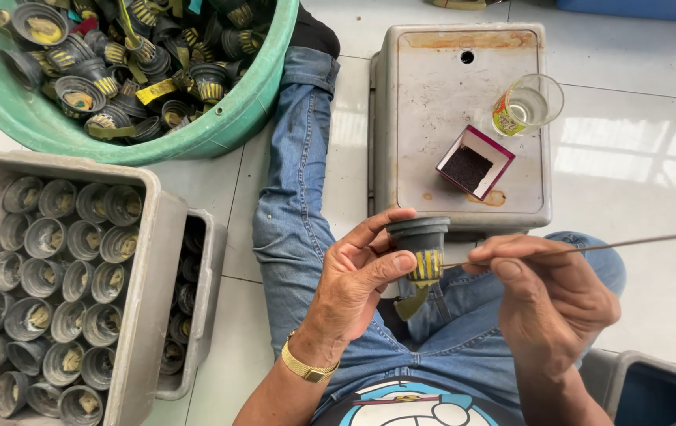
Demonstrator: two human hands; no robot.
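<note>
While the person sits on the tiled floor with legs stretched out in jeans, the left hand [357, 272] holds a small dark cup [421, 248] up in front of the chest, thumb pressed on its yellow-striped neck and the other fingers curled behind it. Held that way, the cup's neck faces the right hand [547, 296], whose fingers are pinched tight around a thin metal rod [590, 247]. The rod's near tip meets the striped part of the cup, and its long end points off to the right. A strip of olive tape [411, 302] hangs loose below the cup.

Everything else sits within arm's reach, which seems to be the reason for the layout. Far to the left, a green basin [255, 110] is heaped with the same kind of cups, jumbled and trailing yellow strips. Near left, a grey tray [152, 260] holds cups standing upright in neat rows, and a second tray [210, 304] sits tucked partly under it with more. Straight ahead, beyond the knees, a grey box [432, 102] turned upside down serves as a small table; on it stand a clear glass [529, 104] of liquid and a small open carton [475, 162] of dark powder. At the near right corner, the edge of a dark bin [653, 386] shows.
</note>
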